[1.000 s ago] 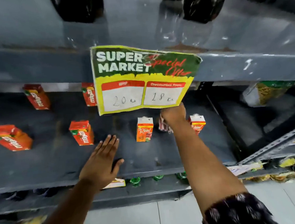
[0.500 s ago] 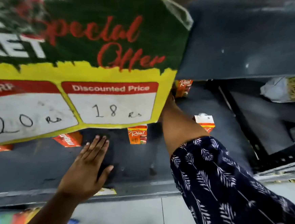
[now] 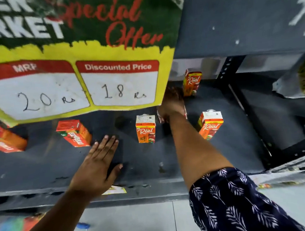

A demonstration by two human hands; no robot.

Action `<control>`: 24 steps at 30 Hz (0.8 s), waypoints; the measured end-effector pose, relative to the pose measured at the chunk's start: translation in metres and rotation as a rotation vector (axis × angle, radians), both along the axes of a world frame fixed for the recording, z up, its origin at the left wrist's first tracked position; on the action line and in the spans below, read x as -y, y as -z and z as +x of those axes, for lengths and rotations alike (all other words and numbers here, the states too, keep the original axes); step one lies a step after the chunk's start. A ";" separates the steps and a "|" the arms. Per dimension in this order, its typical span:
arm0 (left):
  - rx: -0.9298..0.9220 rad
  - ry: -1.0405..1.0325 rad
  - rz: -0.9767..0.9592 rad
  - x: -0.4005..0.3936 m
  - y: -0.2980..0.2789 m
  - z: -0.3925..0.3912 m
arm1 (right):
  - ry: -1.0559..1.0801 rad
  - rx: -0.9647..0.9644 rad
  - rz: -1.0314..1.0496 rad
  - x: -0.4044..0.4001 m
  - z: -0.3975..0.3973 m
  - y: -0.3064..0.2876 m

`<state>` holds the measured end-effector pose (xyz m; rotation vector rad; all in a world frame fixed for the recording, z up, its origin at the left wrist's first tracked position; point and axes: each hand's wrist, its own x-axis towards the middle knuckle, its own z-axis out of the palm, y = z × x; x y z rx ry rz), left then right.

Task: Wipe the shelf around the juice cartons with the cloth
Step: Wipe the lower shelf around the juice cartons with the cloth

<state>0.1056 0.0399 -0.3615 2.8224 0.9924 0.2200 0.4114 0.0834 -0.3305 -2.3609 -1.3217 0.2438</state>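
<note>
On the dark grey shelf [image 3: 43,171] stand orange "Real" juice cartons: one in the middle [image 3: 146,129], one to the right [image 3: 210,124], one at the back [image 3: 192,82]. Two red cartons [image 3: 74,133] [image 3: 3,139] lie to the left. My right hand [image 3: 172,104] reaches deep between the Real cartons, pressed down on a red-and-white cloth [image 3: 185,112] that shows only at its edges. My left hand [image 3: 99,165] lies flat on the shelf near the front edge, fingers spread, holding nothing.
A yellow and green "Special Offer" price sign [image 3: 82,66] hangs from the upper shelf and hides the back left of the shelf. A black upright post [image 3: 226,73] bounds the shelf on the right. A packet [image 3: 298,80] lies in the neighbouring bay.
The camera has moved closer to the shelf, so the sign fills more of the view. My right hand has drawn back into sight from behind the sign. My left hand has stayed put.
</note>
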 end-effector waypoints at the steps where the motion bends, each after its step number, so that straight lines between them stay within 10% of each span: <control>1: 0.004 0.008 -0.001 0.000 0.000 0.000 | -0.013 0.026 0.005 0.003 -0.002 0.001; 24: 0.051 0.075 -0.026 0.002 -0.003 -0.004 | 0.020 -0.161 0.144 0.215 -0.105 0.007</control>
